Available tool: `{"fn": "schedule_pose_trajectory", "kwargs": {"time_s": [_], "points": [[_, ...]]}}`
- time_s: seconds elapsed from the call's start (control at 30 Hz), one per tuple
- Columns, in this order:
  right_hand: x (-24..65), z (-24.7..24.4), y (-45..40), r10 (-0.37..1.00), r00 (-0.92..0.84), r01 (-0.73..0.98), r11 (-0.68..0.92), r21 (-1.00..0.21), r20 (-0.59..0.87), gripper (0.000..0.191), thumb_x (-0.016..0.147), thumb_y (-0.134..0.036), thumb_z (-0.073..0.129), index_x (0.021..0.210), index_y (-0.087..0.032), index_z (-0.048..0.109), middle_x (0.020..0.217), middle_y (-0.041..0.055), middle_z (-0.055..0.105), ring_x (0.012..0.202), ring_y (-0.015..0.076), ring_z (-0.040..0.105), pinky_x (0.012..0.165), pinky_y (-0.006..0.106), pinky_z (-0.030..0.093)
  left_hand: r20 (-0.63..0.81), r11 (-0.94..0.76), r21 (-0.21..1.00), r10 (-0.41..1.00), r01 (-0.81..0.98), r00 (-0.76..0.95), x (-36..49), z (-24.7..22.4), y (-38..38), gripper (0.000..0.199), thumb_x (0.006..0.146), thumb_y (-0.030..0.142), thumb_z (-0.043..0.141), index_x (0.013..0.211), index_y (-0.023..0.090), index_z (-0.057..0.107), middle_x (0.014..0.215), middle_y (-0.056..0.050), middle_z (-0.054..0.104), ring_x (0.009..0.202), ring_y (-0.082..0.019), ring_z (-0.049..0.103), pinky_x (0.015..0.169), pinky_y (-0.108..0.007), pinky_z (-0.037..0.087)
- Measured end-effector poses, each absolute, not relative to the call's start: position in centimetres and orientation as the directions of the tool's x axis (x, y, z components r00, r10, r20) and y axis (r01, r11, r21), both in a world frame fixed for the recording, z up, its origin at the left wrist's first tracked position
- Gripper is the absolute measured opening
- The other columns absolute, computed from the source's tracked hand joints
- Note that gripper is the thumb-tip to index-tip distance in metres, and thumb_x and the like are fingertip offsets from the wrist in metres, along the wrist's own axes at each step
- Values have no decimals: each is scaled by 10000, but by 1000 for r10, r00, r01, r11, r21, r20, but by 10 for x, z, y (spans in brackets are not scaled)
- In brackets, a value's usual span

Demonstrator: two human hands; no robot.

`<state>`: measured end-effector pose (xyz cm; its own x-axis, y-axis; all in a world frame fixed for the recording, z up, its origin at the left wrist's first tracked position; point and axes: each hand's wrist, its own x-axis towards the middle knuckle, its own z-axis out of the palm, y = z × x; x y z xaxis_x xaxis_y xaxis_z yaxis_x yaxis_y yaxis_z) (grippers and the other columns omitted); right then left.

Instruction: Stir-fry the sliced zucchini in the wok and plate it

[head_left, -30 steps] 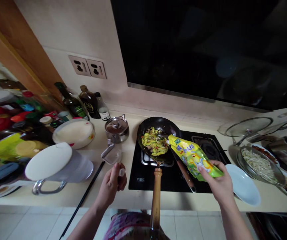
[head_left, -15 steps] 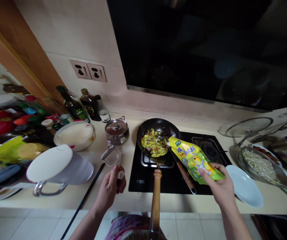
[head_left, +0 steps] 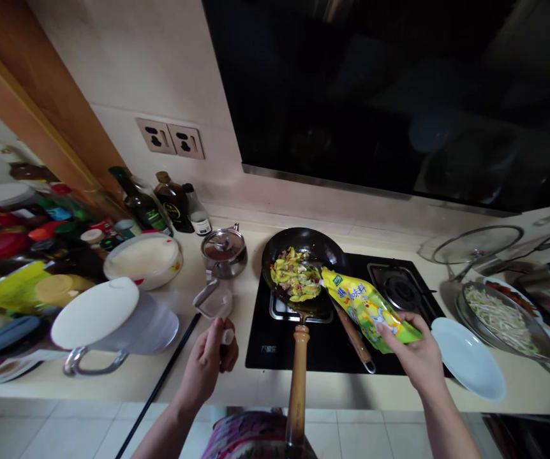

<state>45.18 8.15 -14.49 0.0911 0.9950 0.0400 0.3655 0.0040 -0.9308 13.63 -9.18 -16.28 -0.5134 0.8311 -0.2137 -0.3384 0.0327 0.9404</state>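
Pouch (head_left: 368, 309), yellow and green, is in the right hand (head_left: 416, 350), above the stove (head_left: 270, 335) and to the right of the pan (head_left: 325, 242). The fingers grip its broad, green lower end: the thumb presses on the printed front while the other fingers go behind it, mostly hidden. From this grip the pouch stretches away to the upper left, tilted, so nearly all of it lies beyond the fingertips. Its narrow end and white spout (head_left: 321, 274) are farthest from the hand, at the right side of the pan, over or just beside the rim; I cannot tell whether they touch. Whether anything flows out is too small to tell.

The left hand (head_left: 210, 357) is well apart from the pouch, on the other side of the pan's wooden handle (head_left: 298, 382). Its fingers are curled into a loose fist around a small white cap (head_left: 228, 336), whose end shows beside the thumb.

Yellow-green food (head_left: 297, 277) lies in the pan. A spatula (head_left: 358, 344) leans out of it, its wooden handle passing partly beneath the pouch. On the table (head_left: 380, 392), a plate (head_left: 471, 357) sits just right of the right hand, and a clear box (head_left: 215, 303) stands just beyond the left.
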Motion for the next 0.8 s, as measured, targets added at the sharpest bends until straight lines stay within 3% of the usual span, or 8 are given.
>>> {"fn": "schedule_pose_trajectory", "kwargs": {"time_s": [0.13, 0.23, 0.33, 0.53, 0.8], "points": [[454, -150, 83, 994, 109, 312, -25, -950, 10, 544, 445, -331, 855, 892, -189, 578, 809, 20, 680, 691, 202, 653, 591, 280, 556, -205, 33, 945, 837, -327, -507, 137, -161, -92, 446, 895, 550, 378, 626, 197, 423, 378, 78, 357, 357, -65, 317, 393, -199, 232], [455, -155, 82, 993, 121, 166, -31, -986, -11, 538, 452, -294, 863, 894, -192, 573, 812, 5, 676, 693, 187, 654, 613, 273, 558, -210, 39, 944, 836, -327, -507, 138, -159, -93, 436, 893, 551, 381, 639, 198, 418, 378, 83, 356, 355, -66, 323, 393, -199, 232], [456, -157, 80, 987, 134, -1, -84, -996, -83, 557, 477, -312, 859, 943, -198, 577, 845, 25, 702, 720, 228, 679, 656, 348, 578, -215, 54, 949, 829, -310, -517, 140, -156, -88, 425, 878, 572, 393, 670, 202, 414, 387, 92, 359, 358, -70, 338, 391, -198, 240], [464, -155, 71, 962, -38, -167, -271, -948, -269, 573, 580, -411, 788, 1078, -183, 622, 919, 123, 728, 851, 357, 688, 739, 505, 565, -170, 69, 966, 898, -251, -406, 165, -136, -36, 407, 827, 605, 446, 768, 203, 431, 481, 71, 497, 432, -89, 454, 437, -201, 335], [445, -150, 33, 947, -183, -253, -306, -918, -266, 693, 640, -412, 745, 1258, -216, 501, 974, 131, 715, 886, 343, 680, 746, 481, 554, -35, -16, 988, 948, -157, -315, 195, -99, -9, 437, 822, 642, 393, 781, 207, 412, 483, 79, 485, 411, -76, 448, 409, -183, 326]]}}
